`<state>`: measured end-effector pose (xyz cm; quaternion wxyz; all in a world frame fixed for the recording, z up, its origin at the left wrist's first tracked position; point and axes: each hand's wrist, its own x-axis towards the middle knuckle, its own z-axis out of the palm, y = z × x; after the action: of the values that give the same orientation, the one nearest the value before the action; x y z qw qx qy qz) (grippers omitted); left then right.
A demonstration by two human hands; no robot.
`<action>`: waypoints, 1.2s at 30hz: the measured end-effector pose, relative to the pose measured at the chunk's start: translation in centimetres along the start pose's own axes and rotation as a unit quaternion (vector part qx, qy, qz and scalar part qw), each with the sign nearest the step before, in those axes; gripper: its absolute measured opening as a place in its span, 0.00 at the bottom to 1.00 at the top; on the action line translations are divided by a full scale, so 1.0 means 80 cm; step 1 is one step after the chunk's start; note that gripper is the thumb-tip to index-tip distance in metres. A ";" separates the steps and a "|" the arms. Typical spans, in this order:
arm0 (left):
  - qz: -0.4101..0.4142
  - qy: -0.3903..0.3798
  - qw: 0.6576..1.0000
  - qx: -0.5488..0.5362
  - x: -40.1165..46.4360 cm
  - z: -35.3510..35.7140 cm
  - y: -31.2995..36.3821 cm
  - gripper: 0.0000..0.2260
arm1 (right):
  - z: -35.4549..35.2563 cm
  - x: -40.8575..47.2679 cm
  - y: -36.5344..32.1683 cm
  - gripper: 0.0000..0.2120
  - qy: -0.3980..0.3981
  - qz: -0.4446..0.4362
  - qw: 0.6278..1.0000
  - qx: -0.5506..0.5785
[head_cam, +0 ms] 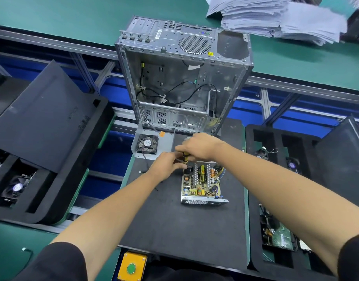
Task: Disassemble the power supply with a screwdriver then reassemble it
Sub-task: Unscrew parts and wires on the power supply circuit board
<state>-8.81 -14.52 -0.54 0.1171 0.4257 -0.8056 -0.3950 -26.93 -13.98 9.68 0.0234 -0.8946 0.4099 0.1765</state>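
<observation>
The open supply (202,184) sits on the black mat (174,230) just right of centre, its board bare and its vented wall toward the person. At its 11 o'clock corner both hands meet. The right hand (198,147) curls round the top of the yellow-and-black screwdriver (185,158); the left hand (167,166) pinches the tool lower down, and its fingers hide the tip, so the screw cannot be seen. At 12 o'clock from the supply lies the empty case (182,78), side open, loose black cables inside. At 10 o'clock the cover with its fan (147,144) lies flat, touching the case's near edge. A dark panel (44,118) leans at 9 o'clock; foam trays (276,199) with parts sit at 3 o'clock. Paper stacks (276,15) lie at 1 o'clock, far off. A yellow box with a green button (131,267) sits at 6 o'clock.
</observation>
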 end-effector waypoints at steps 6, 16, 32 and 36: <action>-0.006 0.017 1.000 0.000 0.000 0.002 -0.001 0.15 | 0.007 0.008 0.001 0.12 -0.003 0.022 0.999 -0.042; -0.006 0.016 1.000 0.003 0.001 0.001 -0.001 0.11 | 0.004 0.014 -0.004 0.15 -0.009 0.023 0.997 -0.075; 0.006 -0.010 1.000 0.022 0.016 -0.005 -0.010 0.16 | -0.008 0.015 0.007 0.11 -0.020 -0.026 0.998 -0.056; 0.010 -0.025 0.999 0.022 0.019 -0.008 -0.012 0.16 | -0.006 0.017 0.008 0.11 -0.017 -0.004 0.999 -0.040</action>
<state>-8.83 -16.35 -1.07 0.0914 0.4098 -0.8212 -0.3863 -26.47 -15.50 9.76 -0.0043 -0.8934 0.3982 0.2081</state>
